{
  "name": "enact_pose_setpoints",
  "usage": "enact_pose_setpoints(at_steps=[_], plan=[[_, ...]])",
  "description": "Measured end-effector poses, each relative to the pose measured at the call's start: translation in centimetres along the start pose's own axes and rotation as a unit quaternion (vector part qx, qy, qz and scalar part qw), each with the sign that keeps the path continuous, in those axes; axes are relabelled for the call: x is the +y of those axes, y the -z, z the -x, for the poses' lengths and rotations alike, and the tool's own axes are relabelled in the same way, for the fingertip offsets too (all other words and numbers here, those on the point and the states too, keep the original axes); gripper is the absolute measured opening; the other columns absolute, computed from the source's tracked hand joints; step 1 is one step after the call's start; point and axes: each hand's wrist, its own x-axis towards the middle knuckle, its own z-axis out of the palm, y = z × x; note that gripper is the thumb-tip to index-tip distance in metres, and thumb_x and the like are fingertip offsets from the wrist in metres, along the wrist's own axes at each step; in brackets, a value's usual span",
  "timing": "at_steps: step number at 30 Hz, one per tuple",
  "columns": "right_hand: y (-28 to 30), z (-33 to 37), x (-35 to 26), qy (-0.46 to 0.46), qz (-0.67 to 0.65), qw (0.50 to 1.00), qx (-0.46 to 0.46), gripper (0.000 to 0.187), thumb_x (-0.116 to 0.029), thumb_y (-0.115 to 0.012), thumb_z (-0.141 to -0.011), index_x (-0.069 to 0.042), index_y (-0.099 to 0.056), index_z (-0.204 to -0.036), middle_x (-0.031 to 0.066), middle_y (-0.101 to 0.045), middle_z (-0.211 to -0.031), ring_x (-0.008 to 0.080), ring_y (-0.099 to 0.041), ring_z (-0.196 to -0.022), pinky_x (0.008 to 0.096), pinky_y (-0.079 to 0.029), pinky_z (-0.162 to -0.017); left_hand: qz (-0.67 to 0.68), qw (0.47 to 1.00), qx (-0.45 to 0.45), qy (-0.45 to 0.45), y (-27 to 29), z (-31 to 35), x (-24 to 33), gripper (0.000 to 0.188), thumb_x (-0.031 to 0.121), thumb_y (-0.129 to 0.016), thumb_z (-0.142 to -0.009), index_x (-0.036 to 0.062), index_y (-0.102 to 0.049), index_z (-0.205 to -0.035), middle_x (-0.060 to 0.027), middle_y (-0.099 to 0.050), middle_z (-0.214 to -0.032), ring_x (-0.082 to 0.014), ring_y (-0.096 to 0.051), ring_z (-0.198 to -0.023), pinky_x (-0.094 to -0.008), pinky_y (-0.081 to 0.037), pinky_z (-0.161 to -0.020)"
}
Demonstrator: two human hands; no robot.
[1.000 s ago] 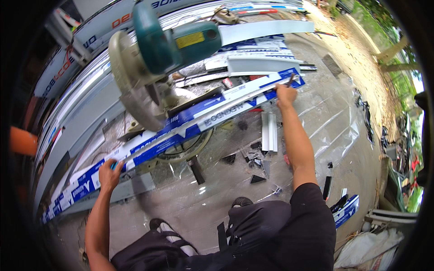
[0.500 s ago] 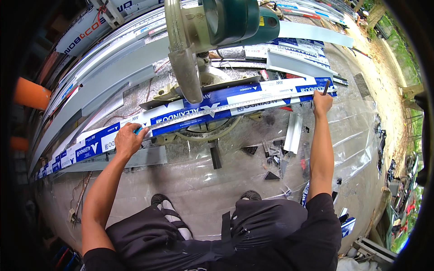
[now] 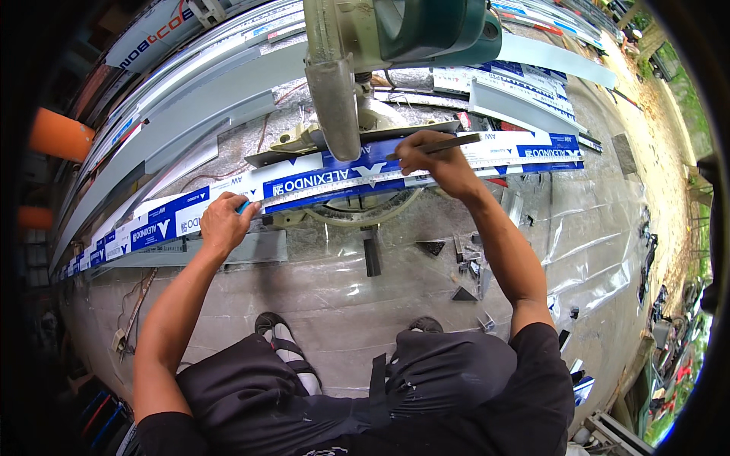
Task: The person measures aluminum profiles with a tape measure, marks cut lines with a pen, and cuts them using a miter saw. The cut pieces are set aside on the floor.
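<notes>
A long profile wrapped in blue and white film lies across the base of a mitre saw. Along its near edge stretches the pale marked blade of a tape measure; the blue body shows only partly in my left hand, which is closed around it on the profile. My right hand pinches a dark, slim pencil just right of the saw's guard. The pencil's tip points left, over the profile; whether it touches the film I cannot tell.
Grey metal profiles lie in long rows behind, left of the saw. Offcuts litter the floor near my right forearm. An orange cylinder juts in at the left. Clear plastic sheeting covers floor at the right.
My right hand has left the profile's right end and moved left along it to beside the saw guard, pencil now lying sideways. My left hand stays on the tape measure.
</notes>
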Motion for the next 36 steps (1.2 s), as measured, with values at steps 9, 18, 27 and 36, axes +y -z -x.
enact_pose_setpoints(at_steps=[9,18,27,36], plan=[[-1.1,-3.2,2.9,-0.037,0.083,0.993,-0.07,0.025,-0.001,-0.074,-0.087,0.006,-0.065,-0.11,0.0114,-0.074,-0.093,0.0155,-0.072,-0.082,0.0295,-0.06,-0.075,-0.008,1.0,0.006,0.004,-0.1,0.2,0.3,0.039,0.047,-0.074,-0.092,0.0112,-0.083,-0.103,-0.0076,-0.075,-0.109,-0.0325,-0.073,-0.093,-0.0442,-0.057,-0.08],[-0.7,-2.7,3.4,-0.021,0.119,0.99,-0.067,0.013,0.0,-0.073,-0.082,0.003,-0.067,-0.094,0.0065,-0.071,-0.08,0.0109,-0.067,-0.072,0.0264,-0.054,-0.066,-0.017,1.0,-0.005,0.01,0.1,0.0,0.4,0.039,0.047,-0.074,-0.092,0.0119,-0.084,-0.103,-0.0069,-0.076,-0.108,-0.0311,-0.073,-0.092,-0.0432,-0.056,-0.08],[-1.0,-2.9,3.7,0.0,0.134,0.99,-0.049,0.014,0.0,-0.076,-0.078,0.004,-0.067,-0.089,0.0052,-0.069,-0.072,0.0106,-0.065,-0.064,0.0276,-0.051,-0.057,-0.02,1.0,-0.015,0.013,0.3,-0.1,0.6,0.037,0.046,-0.074,-0.092,0.0116,-0.084,-0.103,-0.0078,-0.076,-0.107,-0.0312,-0.073,-0.092,-0.0433,-0.056,-0.08],[-1.2,-2.9,3.8,-0.001,0.124,0.991,-0.042,0.013,0.0,-0.077,-0.075,0.003,-0.068,-0.085,0.0043,-0.068,-0.07,0.0104,-0.065,-0.062,0.0264,-0.05,-0.056,-0.02,1.0,-0.021,0.007,0.5,-0.2,0.6,0.037,0.045,-0.074,-0.092,0.0117,-0.084,-0.104,-0.0086,-0.076,-0.106,-0.0317,-0.073,-0.091,-0.0444,-0.056,-0.079]])
